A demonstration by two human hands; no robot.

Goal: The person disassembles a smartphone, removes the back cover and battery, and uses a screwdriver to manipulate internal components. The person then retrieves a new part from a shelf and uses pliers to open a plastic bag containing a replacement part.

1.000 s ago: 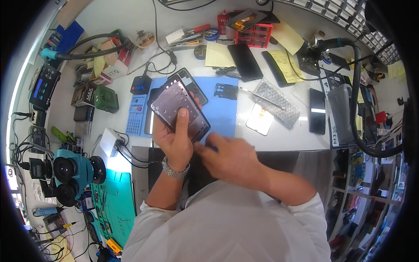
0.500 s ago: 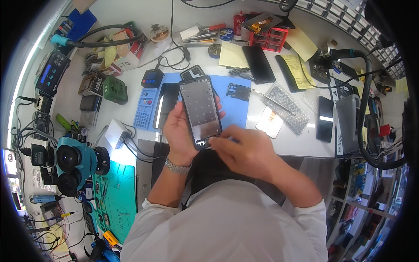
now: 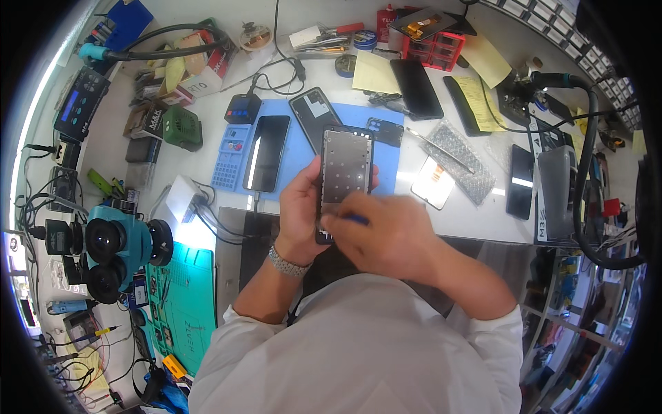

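My left hand [image 3: 300,207] is closed round a dark phone frame [image 3: 345,162], its grey metal inner face up, held nearly upright over the blue mat's front edge. My right hand [image 3: 389,231] bends over the frame's lower end, fingers pinched. Between them shows a bit of a slim blue tool [image 3: 358,218]; its tip is hidden. Beyond the frame, a dark phone back cover [image 3: 316,114] lies on the blue mat [image 3: 286,190]. Left of it rests a phone with a black screen [image 3: 267,153]. A small dark phone part [image 3: 384,132] lies at the right.
Bubble wrap [image 3: 460,162] with metal tweezers [image 3: 441,152] on it and a white-backed phone part [image 3: 432,183] lie right of the mat. Other phones [image 3: 416,90] are further back. At left stand a teal microscope [image 3: 117,241] and a green work mat [image 3: 183,303].
The phone frame has moved right and turned more upright in my left hand, uncovering the back cover behind it. My right hand has shifted over the frame's lower part.
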